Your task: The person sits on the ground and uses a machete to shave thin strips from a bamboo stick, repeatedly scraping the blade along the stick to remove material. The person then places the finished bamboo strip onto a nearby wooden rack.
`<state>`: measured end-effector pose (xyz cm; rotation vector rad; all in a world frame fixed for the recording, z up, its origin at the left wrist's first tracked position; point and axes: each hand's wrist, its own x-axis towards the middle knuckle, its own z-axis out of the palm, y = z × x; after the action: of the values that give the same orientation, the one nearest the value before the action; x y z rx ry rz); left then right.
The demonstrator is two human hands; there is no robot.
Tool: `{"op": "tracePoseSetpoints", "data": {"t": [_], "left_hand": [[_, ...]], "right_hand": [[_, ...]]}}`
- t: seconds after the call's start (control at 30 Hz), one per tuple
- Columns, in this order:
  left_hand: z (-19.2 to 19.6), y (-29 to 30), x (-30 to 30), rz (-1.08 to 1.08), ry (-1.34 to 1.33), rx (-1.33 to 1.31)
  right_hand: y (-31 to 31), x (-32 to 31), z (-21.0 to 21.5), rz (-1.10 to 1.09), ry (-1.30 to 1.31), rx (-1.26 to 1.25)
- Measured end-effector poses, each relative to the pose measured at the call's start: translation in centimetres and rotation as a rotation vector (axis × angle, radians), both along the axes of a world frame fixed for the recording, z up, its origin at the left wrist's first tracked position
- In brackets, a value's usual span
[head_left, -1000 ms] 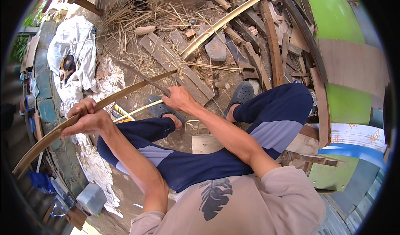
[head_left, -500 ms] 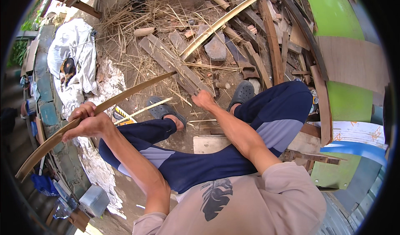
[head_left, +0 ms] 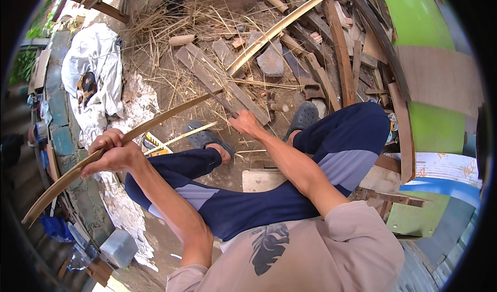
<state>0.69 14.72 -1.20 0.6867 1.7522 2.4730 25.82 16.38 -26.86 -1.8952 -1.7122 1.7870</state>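
Note:
A long bamboo strip (head_left: 171,109) slants from the lower left up to the middle of the view. My left hand (head_left: 115,155) is closed round it, thumb out along the lower side. Between my feet, my right hand (head_left: 246,124) grips what looks like a knife (head_left: 223,102); its narrow dark blade points up and left. The blade's front end meets or lies very near the strip's far end; contact is hard to make out. Beneath them a worn wooden board (head_left: 199,69) lies on the ground. A thin pale sliver (head_left: 181,136) lies across my left shoe.
A split bamboo length (head_left: 282,30) leans beyond the board, near a grey stone (head_left: 271,60) and a handsaw (head_left: 312,89). Shavings (head_left: 171,25) litter the ground. Planks (head_left: 339,48) pile up at the right. A calico cat (head_left: 86,87) lies on white cloth (head_left: 98,48) at the left.
My right hand has shifted slightly left with the knife, whose blade now shows more plainly by the strip's end. The strip's far end has moved slightly right; my left hand keeps its grip.

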Motion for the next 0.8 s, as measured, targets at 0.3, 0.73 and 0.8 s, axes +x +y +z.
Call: {"op": "tracePoseSetpoints", "data": {"t": [0.3,0.73,0.8], "left_hand": [[0.0,0.2,-0.2,0.082,-0.059,0.019],[-0.1,-0.2,-0.7,0.161,-0.091,-0.043],[-0.1,-0.1,-0.7,0.158,-0.103,-0.043]], "right_hand": [[-1.7,-0.4,-2.3,-0.111,-0.037,0.05],[-2.0,1.6,-3.8,-0.089,-0.212,-0.013],[-2.2,2.3,-5.0,-0.063,-0.198,-0.008]]}}
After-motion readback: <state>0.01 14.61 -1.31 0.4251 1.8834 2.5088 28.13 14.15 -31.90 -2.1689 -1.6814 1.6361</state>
